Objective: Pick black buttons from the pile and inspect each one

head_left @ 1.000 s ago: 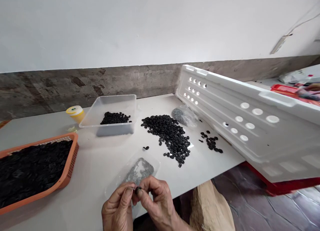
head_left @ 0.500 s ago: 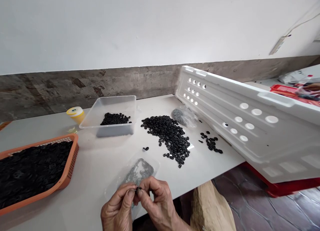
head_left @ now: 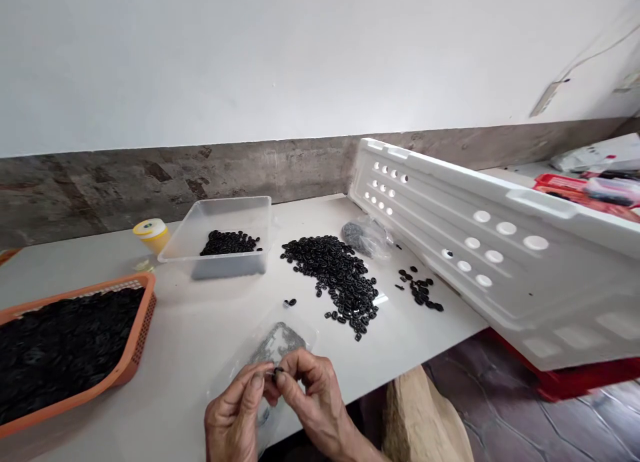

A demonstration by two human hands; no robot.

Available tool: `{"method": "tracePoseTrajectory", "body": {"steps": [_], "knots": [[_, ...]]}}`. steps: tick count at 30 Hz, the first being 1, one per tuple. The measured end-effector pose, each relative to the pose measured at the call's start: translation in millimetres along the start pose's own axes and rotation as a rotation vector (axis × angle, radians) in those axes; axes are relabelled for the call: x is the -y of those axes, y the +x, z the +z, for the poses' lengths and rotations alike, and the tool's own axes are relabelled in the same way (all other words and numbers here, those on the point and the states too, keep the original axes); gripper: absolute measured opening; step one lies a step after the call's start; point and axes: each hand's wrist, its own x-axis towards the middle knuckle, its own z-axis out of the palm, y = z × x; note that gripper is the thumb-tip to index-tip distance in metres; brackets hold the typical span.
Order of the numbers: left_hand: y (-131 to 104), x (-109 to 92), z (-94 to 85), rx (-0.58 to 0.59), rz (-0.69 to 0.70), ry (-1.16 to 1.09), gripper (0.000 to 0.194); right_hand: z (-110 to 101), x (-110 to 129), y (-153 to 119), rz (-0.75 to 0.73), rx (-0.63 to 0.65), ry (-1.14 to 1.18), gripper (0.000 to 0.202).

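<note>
Close together at the table's front edge, both my hands are in a pinch. Between the thumb and finger of my left hand (head_left: 234, 412) is a small metal spring (head_left: 269, 373). My right hand (head_left: 320, 395) pinches a small black plastic part (head_left: 279, 370) at the spring's end; whether the two are joined I cannot tell. Just beyond my fingers lies a clear plastic bag (head_left: 260, 329) with a heap of small grey metal pieces (head_left: 280, 342), partly hidden by my hands. A large pile of black oval plastic pieces (head_left: 335, 272) spreads behind it.
An orange basket (head_left: 143, 322) full of black parts stands left. Behind are a clear bin (head_left: 230, 267) with black pieces and a yellow-white spool (head_left: 151, 232). A white perforated crate (head_left: 425, 202) borders the right, near loose black pieces (head_left: 423, 292) and a tied bag (head_left: 367, 237).
My fingers have shifted slightly, so the spring shows more clearly between them. Both hands stay together in nearly the same place; the view has moved a little.
</note>
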Motion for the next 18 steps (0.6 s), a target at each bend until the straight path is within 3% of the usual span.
{"method": "tracePoseTrajectory", "body": {"steps": [3, 6, 8, 10, 12, 15, 18], "knots": [[-3.2, 3.4, 0.1, -0.071, -0.038, -0.005, 0.046, -4.2, -4.8, -3.2, 0.027, -0.034, 0.054, 0.049], [9.3, 6.3, -5.2, -0.087, 0.005, 0.136, 0.050, -13.4, -8.5, -9.8, 0.097, -0.044, 0.131, 0.052], [28.8, 3.9, -4.5, -0.016, 0.117, 0.394, 0.052, -21.1, -8.3, -15.8, 0.172, -0.018, 0.217, 0.055], [52.6, -1.9, 8.0, 0.099, 0.309, 0.769, 0.050, -28.8, -6.2, -23.0, 0.225, -0.006, 0.287, 0.058], [75.1, -7.1, 35.7, 0.192, 0.424, 1.087, 0.044, -36.4, -3.8, -31.0, 0.240, -0.022, 0.328, 0.057], [98.2, -3.0, 95.0, 0.397, 0.454, 1.234, 0.034, -50.0, -3.9, -42.9, 0.232, -0.057, 0.322, 0.055], [107.8, 19.0, 148.4, 0.570, 0.399, 1.355, 0.021, -66.7, -7.5, -54.0, 0.218, -0.107, 0.265, 0.057]]}}
